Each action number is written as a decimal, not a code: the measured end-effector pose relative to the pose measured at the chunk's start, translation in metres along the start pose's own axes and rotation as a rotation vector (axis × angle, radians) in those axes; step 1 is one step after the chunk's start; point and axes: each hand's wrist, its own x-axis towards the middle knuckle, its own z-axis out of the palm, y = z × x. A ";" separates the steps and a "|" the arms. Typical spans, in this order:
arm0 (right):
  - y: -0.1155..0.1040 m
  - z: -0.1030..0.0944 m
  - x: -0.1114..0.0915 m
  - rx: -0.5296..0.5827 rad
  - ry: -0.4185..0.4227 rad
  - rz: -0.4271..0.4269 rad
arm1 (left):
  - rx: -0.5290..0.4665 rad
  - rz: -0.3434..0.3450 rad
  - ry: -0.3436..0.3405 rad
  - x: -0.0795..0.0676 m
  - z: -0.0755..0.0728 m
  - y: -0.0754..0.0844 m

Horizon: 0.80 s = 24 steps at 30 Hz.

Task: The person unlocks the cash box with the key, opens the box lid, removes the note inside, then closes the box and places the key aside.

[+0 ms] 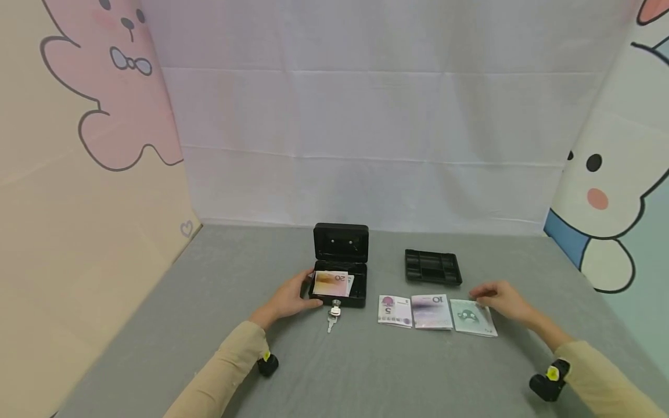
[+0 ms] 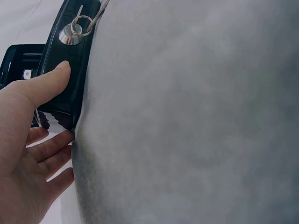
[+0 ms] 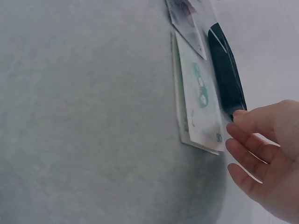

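A black cash box (image 1: pixel 358 300) stands with its lid (image 1: pixel 341 242) raised. Inside it lies an orange-brown banknote (image 1: pixel 330 283) marked 20, with a paler one partly beneath. My left hand (image 1: pixel 288 297) holds the box's front left corner, thumb (image 2: pixel 58 77) on the front wall and fingers along the side. Keys (image 1: pixel 333 318) hang from the front lock (image 2: pixel 71 35). My right hand (image 1: pixel 503 299) is at the far right corner of folded green banknotes (image 1: pixel 473 318), fingers loosely bent and fingertips right by the edge, nothing gripped.
Left of the green notes lie folded purple banknotes (image 1: pixel 431 312) marked 10 and pinkish ones (image 1: pixel 395 311) marked 5. Behind them sits a black compartment tray (image 1: pixel 432 267). A grey cloth covers the table (image 1: pixel 366 371); a white curtain (image 1: pixel 366 116) hangs at its back edge.
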 end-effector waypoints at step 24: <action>-0.093 0.003 0.047 -0.072 -0.078 -0.233 | 0.005 -0.025 -0.012 0.000 -0.002 0.004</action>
